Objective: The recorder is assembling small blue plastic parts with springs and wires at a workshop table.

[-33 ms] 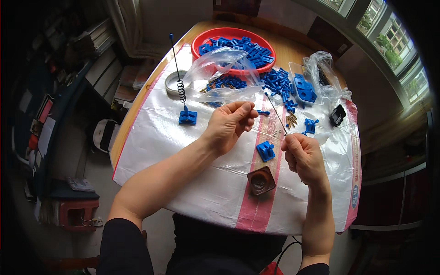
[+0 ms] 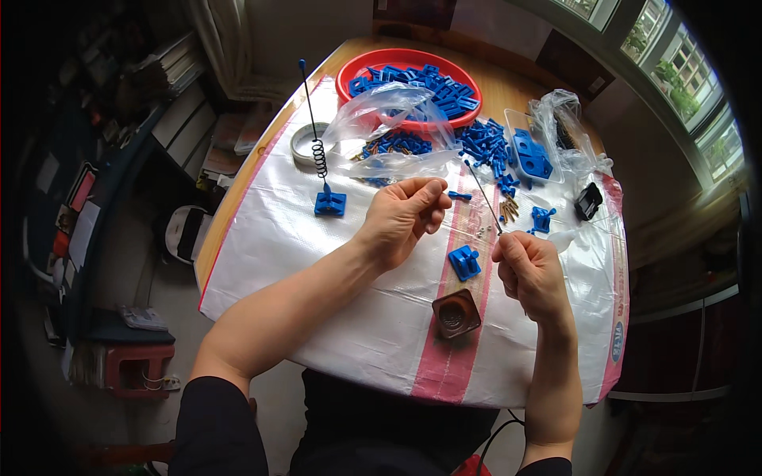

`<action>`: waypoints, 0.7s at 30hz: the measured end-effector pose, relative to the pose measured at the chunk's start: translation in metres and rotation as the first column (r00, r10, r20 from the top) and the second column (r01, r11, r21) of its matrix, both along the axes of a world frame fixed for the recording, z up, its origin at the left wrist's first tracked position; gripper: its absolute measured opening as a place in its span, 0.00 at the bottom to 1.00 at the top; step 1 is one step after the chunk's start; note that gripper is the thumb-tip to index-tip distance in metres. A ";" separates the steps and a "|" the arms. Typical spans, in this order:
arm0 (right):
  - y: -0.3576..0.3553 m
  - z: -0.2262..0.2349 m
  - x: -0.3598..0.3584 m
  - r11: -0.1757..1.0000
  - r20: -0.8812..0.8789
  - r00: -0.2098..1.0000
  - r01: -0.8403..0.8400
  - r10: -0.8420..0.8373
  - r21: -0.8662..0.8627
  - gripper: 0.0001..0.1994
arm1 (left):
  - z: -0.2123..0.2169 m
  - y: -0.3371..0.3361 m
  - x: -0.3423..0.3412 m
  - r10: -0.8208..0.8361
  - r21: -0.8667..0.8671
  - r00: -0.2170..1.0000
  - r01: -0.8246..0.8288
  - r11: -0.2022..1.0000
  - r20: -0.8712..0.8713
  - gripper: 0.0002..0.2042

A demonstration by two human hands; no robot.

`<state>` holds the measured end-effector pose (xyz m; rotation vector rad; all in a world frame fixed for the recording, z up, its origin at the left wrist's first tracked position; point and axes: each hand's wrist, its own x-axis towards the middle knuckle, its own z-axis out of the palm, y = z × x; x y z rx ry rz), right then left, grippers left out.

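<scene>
brown square container (image 2: 456,314) sits nearest, then a blue base (image 2: 464,262); beside it the right hand (image 2: 532,274) pinches a tilted dark rod (image 2: 484,197), the left hand (image 2: 406,220) curls, any grip hidden. both keep their earlier pose, so work seems unadvanced. white sheet (image 2: 262,254) gives leftward room to its edge; a red basin (image 2: 367,62) bounds the far side.

- At your upper right, a window (image 2: 687,65) lets in daylight; green leaves (image 2: 675,86) show outside.
- Ahead of you, a pale wall (image 2: 508,32) rises behind the wooden table (image 2: 500,86).
- A curtain (image 2: 218,47) hangs at your upper left.
- Left of you, a red stool (image 2: 135,350) stands on the grey floor (image 2: 190,305).
</scene>
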<state>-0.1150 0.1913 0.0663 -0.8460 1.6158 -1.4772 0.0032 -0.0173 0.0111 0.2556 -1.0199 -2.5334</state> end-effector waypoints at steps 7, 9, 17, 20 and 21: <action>-0.003 -0.007 -0.003 0.995 -0.009 0.996 0.093 -0.093 -0.045 0.17 | 0.002 0.007 0.006 -0.041 -0.365 0.996 0.007 0.931 -0.085 0.18; -0.003 -0.012 -0.007 0.990 -0.063 0.989 0.134 -0.136 -0.031 0.17 | 0.000 0.016 0.005 0.020 -0.517 0.994 -0.073 0.853 -0.107 0.20; -0.004 -0.017 -0.016 0.974 -0.174 0.959 0.226 -0.224 -0.011 0.19 | 0.003 0.031 0.004 0.141 -0.750 0.990 -0.103 0.653 -0.013 0.03; -0.005 -0.021 -0.015 0.967 -0.151 0.955 0.252 -0.255 -0.037 0.19 | 0.001 0.032 0.003 0.150 -0.817 0.989 -0.100 0.568 -0.017 0.04; -0.006 -0.021 -0.015 0.964 -0.149 0.952 0.262 -0.267 -0.050 0.19 | -0.001 0.031 0.003 0.128 -0.822 0.992 -0.084 0.563 -0.013 0.05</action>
